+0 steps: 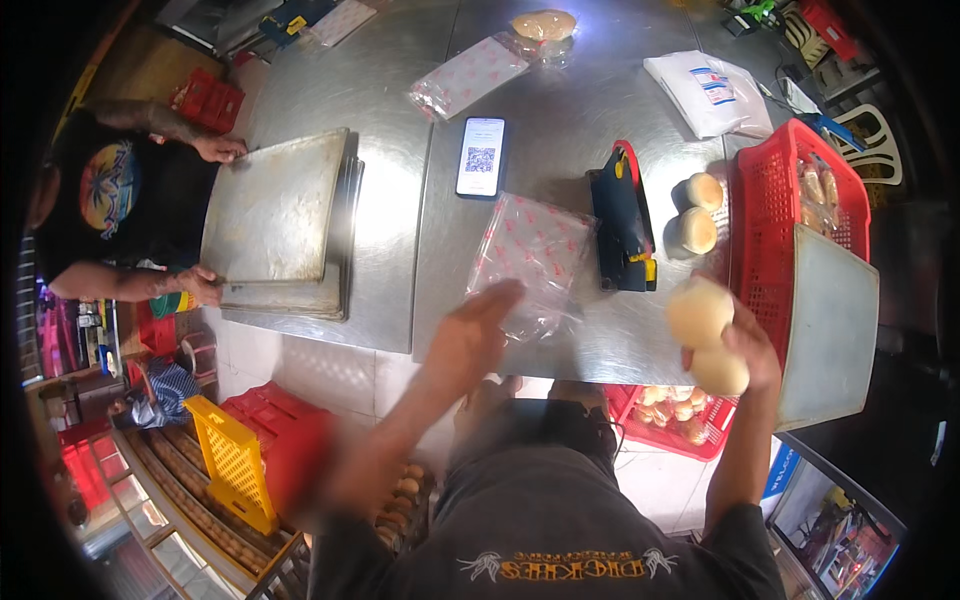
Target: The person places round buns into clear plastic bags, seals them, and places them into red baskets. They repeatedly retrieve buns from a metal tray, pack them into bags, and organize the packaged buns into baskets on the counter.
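Observation:
My right hand (pixel 755 345) is closed round a pair of pale round buns (pixel 702 318) that look joined, held above the table's near right edge. My left hand (pixel 468 338), somewhat blurred, has its fingers stretched toward the near end of a stack of clear plastic bags with a pink print (pixel 530 240). Whether the fingertips touch the plastic, I cannot tell. To the right of the bags stands a black tape dispenser-like device (pixel 622 220) with red and yellow parts. Beyond my right hand, two more buns (pixel 698 230) sit on the table.
A red crate (pixel 765 200) holding bagged bread stands right, with a grey metal tray (pixel 828 330) against it. A phone (pixel 481 157), a white package (pixel 710 95) and a bagged bread (pixel 543 25) lie farther off. At left, a co-worker's hands (pixel 215 150) hold stacked baking trays (pixel 275 210).

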Motion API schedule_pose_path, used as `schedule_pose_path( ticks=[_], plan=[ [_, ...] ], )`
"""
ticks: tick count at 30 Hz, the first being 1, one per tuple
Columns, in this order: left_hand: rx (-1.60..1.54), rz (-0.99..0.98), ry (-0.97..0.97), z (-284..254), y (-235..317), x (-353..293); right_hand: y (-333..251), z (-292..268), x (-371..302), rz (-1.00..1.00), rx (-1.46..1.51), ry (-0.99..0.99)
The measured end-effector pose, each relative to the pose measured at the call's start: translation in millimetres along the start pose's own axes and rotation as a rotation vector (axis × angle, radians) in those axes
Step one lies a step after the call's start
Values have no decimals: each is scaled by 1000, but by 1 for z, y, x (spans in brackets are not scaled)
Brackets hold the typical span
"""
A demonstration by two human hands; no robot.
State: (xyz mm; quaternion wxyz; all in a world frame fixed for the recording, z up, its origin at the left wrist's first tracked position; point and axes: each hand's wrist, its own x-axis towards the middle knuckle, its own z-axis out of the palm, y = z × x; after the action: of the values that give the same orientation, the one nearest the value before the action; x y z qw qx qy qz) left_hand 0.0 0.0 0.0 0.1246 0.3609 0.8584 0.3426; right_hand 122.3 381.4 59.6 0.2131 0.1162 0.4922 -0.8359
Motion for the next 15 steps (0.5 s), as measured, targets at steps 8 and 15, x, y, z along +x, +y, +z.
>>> schedule_pose_path(
  ticks=[8, 15],
  plan=[
    [-449, -122, -225, 24, 58, 21, 50, 89, 33, 215, -490, -7],
    [-364, -73, -372, 58, 55, 5, 125, 48, 67, 578, 367, 207]
  ],
)
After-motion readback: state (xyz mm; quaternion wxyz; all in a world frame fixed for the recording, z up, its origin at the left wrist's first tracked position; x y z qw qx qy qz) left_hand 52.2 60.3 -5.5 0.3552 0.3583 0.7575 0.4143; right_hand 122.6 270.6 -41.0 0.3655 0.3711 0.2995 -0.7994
